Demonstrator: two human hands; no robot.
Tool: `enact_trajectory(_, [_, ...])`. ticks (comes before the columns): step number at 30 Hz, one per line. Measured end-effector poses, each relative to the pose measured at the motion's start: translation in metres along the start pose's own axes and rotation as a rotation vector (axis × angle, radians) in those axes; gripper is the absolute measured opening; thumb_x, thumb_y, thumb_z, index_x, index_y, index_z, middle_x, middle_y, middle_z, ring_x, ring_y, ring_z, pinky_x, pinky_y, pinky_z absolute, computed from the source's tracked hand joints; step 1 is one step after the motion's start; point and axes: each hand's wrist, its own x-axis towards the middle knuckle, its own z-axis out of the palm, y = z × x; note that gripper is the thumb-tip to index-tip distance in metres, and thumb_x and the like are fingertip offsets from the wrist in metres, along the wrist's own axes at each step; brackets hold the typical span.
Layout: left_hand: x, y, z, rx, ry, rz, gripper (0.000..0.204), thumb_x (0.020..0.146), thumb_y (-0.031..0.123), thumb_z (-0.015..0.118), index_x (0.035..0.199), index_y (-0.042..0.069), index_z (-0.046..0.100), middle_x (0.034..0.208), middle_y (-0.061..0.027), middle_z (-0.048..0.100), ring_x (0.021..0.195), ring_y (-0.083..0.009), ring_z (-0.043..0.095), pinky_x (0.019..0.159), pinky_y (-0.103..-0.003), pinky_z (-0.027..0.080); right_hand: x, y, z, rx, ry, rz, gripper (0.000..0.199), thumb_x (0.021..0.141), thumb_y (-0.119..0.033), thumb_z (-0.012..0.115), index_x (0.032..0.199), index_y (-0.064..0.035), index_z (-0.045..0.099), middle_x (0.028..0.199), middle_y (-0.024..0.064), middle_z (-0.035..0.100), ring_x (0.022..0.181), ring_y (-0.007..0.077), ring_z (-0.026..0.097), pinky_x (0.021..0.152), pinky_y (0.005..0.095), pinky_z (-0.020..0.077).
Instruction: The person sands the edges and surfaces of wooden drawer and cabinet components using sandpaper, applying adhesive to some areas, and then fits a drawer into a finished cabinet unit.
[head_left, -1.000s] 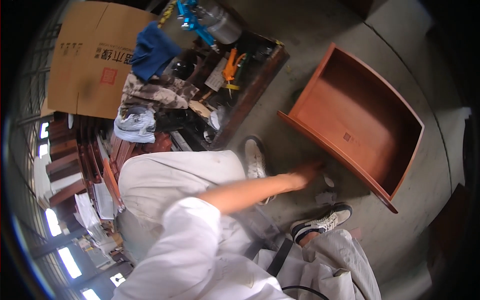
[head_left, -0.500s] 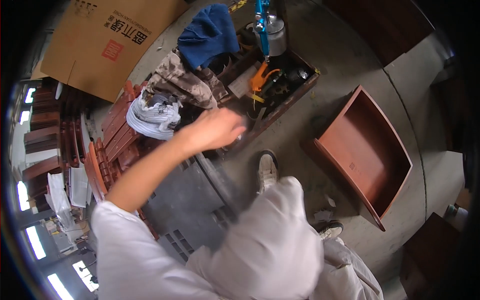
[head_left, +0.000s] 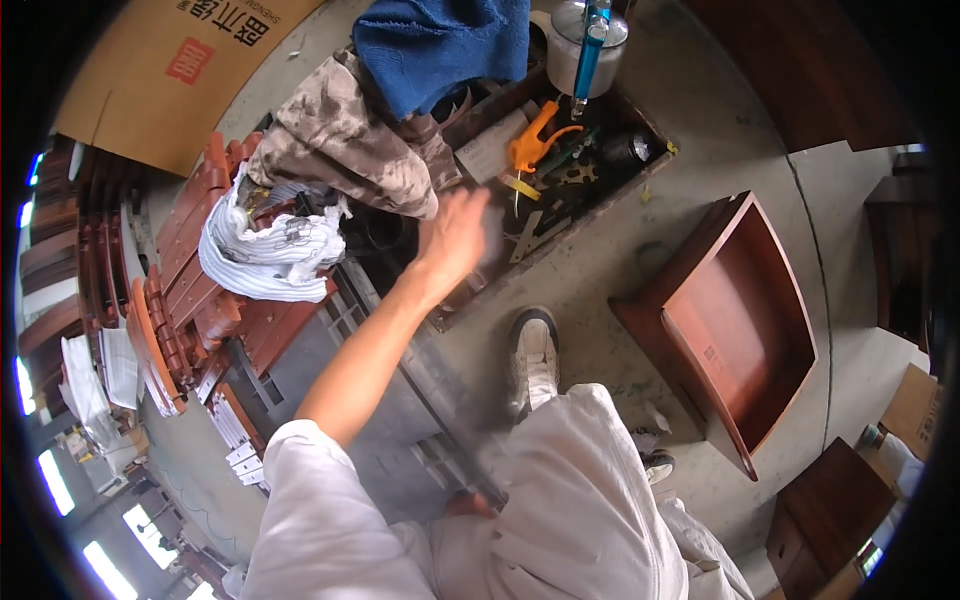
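My left hand (head_left: 455,235) reaches over the near left edge of a dark tool tray (head_left: 590,225), beside a camouflage cloth (head_left: 345,135). Motion smears its fingers, so I cannot tell whether they hold anything. An orange-handled tool (head_left: 535,138), a yellow piece (head_left: 520,187) and flat metal tools lie in the tray, to the right of this hand. A blue spray gun with a silver cup (head_left: 590,60) stands at its far end. A small patch of skin by my knee may be my right hand (head_left: 470,505); its fingers are mostly hidden.
A blue cloth (head_left: 440,55) and a white striped cloth (head_left: 270,245) lie about the tray. Reddish-brown slatted wood (head_left: 195,205) is stacked at left, with a cardboard box (head_left: 170,80) behind. A wooden drawer (head_left: 735,330) rests on the floor at right. A grey pallet (head_left: 350,420) lies below my arm.
My left hand has turned to point farther away, toward the tray. The view has shifted, and a patch of skin now shows beside my knee.
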Motion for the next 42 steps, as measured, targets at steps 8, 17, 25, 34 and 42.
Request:
enact_trajectory(8, [0.035, 0.014, 0.039, -0.043, -0.232, 0.003, 0.017, 0.084, 0.010, 0.072, 0.098, 0.002, 0.073, 0.103, -0.0177, 0.069, 0.102, -0.0374, 0.068, 0.085, -0.050, 0.054, 0.001, -0.007, -0.013, -0.013, -0.027, -0.003, 0.033, 0.106, -0.033, 0.063, 0.112, -0.0009, 0.069, 0.100, 0.0031, 0.066, 0.094, 0.0125, 0.058, 0.086, 0.0273, 0.0475])
enact_trajectory(17, [0.034, 0.031, 0.072, 0.126, -0.210, -0.165, 0.017, 0.084, 0.003, 0.066, 0.098, 0.002, 0.076, 0.102, -0.0197, 0.076, 0.099, -0.0370, 0.074, 0.080, -0.045, 0.059, -0.001, 0.002, -0.033, -0.005, -0.049, -0.008, 0.033, 0.106, -0.033, 0.062, 0.110, -0.0006, 0.069, 0.098, 0.0023, 0.065, 0.092, 0.0115, 0.058, 0.084, 0.0265, 0.0472])
enact_trajectory(25, [0.041, 0.015, 0.076, -0.021, -0.301, -0.393, 0.037, 0.082, 0.013, 0.070, 0.118, 0.005, 0.071, 0.122, -0.0217, 0.070, 0.115, -0.0384, 0.067, 0.097, -0.048, 0.054, -0.010, 0.015, -0.049, 0.038, -0.087, -0.058, 0.033, 0.107, -0.032, 0.062, 0.109, -0.0003, 0.069, 0.097, 0.0016, 0.065, 0.091, 0.0107, 0.057, 0.083, 0.0257, 0.0470])
enact_trajectory(34, [-0.013, 0.111, -0.116, -0.267, -0.023, 0.115, 0.019, 0.091, 0.009, 0.076, 0.107, -0.001, 0.073, 0.092, -0.0111, 0.076, 0.085, -0.0199, 0.072, 0.077, -0.031, 0.056, -0.116, -0.170, -0.101, 0.185, -0.132, -0.561, 0.032, 0.110, -0.025, 0.054, 0.110, 0.0031, 0.070, 0.100, 0.0052, 0.070, 0.096, 0.0140, 0.064, 0.089, 0.0286, 0.0507])
enact_trajectory(42, [-0.004, 0.362, -0.137, -0.650, -0.824, 0.685, 0.013, 0.092, -0.005, 0.067, 0.099, 0.002, 0.076, 0.111, -0.0081, 0.065, 0.101, -0.0157, 0.067, 0.086, -0.027, 0.057, -0.109, -0.273, -0.055, 0.649, -0.629, -0.811, 0.034, 0.110, -0.019, 0.050, 0.117, 0.0069, 0.072, 0.109, 0.0101, 0.073, 0.100, 0.0187, 0.068, 0.094, 0.0325, 0.0526])
